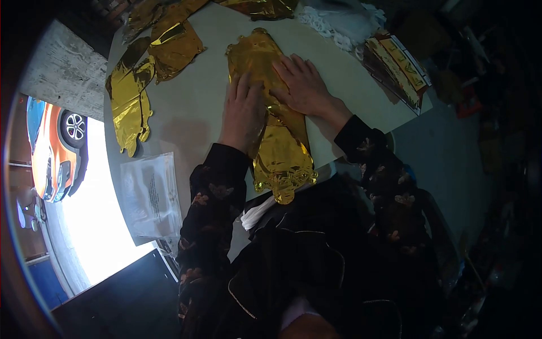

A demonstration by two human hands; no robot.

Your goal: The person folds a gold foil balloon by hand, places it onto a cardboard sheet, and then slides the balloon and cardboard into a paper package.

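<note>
A flat gold foil balloon (282, 150) lies lengthwise on the pale table (195, 107) in front of me. Its knobbly near end hangs over the table edge toward my lap. My left hand (244, 110) rests on the balloon's left side, fingers stretched out and pointing away from me. On the right side, my right hand (304, 87) lies flat with its fingers spread across the foil. Both palms face down, and neither hand grips anything visible. Creases run across the foil between and below the hands.
More gold foil balloons (130, 107) lie along the table's left and far edges. White ribbon with thin plastic (339, 25) sits at the far right, near a printed packet (398, 68). A clear plastic bag (151, 195) lies near left. An orange car (56, 147) stands outside.
</note>
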